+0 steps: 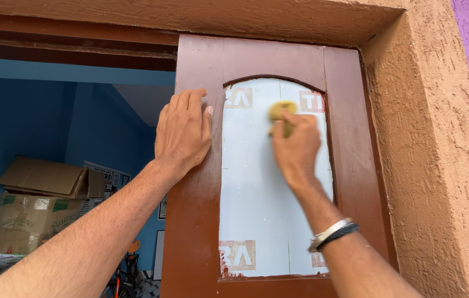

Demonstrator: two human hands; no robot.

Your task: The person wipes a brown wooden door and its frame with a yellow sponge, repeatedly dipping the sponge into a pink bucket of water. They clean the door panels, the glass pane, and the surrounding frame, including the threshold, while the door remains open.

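Observation:
A brown wooden door [196, 221] stands open in front of me, with an arched pane [262, 209] covered by white sheet with reddish printed patches. My left hand [183, 131] lies flat on the door's left stile, fingers together and pointing up, holding nothing. My right hand [295, 144] presses a small yellow-brown sponge [280, 109] against the upper part of the covered pane. A white and a dark band circle my right wrist [333, 234].
A rough orange plastered wall [439, 165] frames the door on the right and above. Through the opening at left is a blue-walled room with stacked cardboard boxes [35, 204] and clutter on the floor below.

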